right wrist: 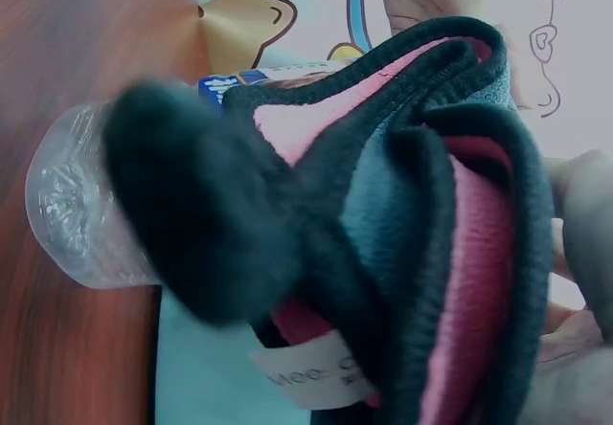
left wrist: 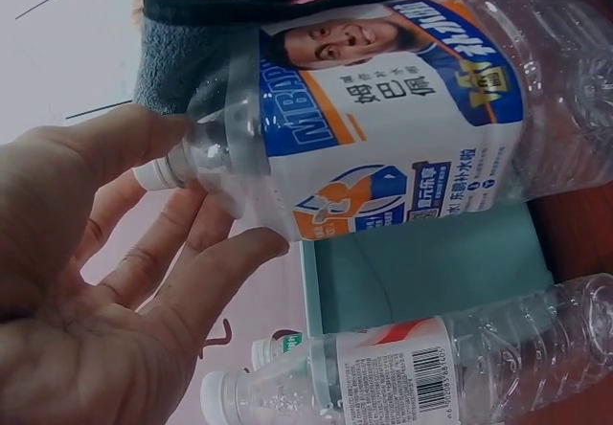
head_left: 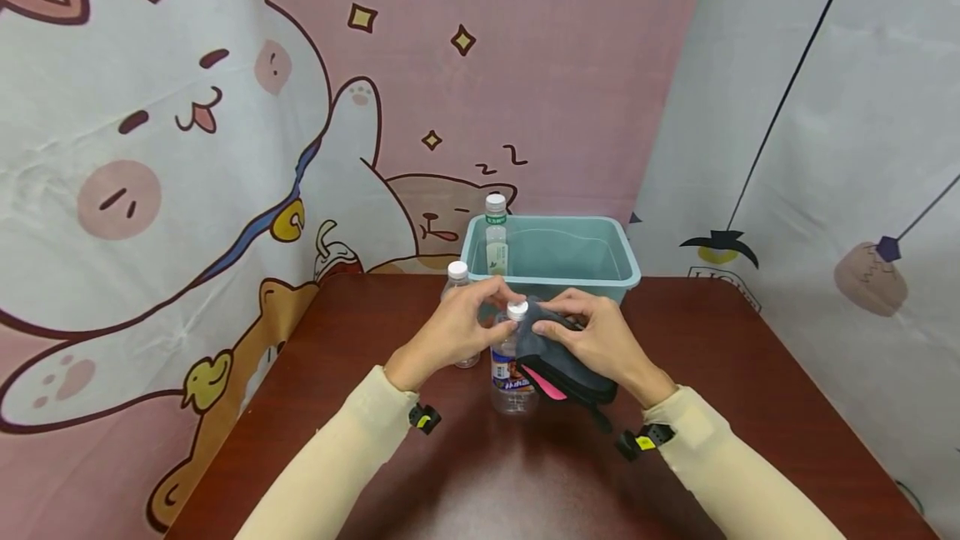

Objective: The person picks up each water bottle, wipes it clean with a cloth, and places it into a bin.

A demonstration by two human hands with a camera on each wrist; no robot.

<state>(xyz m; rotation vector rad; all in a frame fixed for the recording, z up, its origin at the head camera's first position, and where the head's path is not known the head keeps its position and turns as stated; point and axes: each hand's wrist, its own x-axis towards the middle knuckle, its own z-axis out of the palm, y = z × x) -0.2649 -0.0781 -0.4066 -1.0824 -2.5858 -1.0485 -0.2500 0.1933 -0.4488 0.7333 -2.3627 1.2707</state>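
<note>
A clear bottle with a blue and orange label (head_left: pixel 510 373) (left wrist: pixel 402 109) stands upright on the table. My left hand (head_left: pixel 450 327) (left wrist: pixel 105 262) holds it by the neck, thumb and fingers around the white cap (head_left: pixel 517 310). On the bottle's right side, my right hand (head_left: pixel 603 338) grips a folded dark grey cloth (head_left: pixel 558 357) with black edging and a pink inside, pressed close to the neck. In the right wrist view the cloth (right wrist: pixel 383 186) covers much of the bottle (right wrist: pixel 86 195), and its loose black end hangs in front.
Just behind and left of the labelled bottle stands a second clear bottle (head_left: pixel 457 270) (left wrist: pixel 393 368) with a white cap. Farther back is a light teal bin (head_left: pixel 570 282), with a green-labelled bottle (head_left: pixel 497 250) upright at its left end. A printed cloth backdrop (head_left: pixel 562 107) rises behind the table.
</note>
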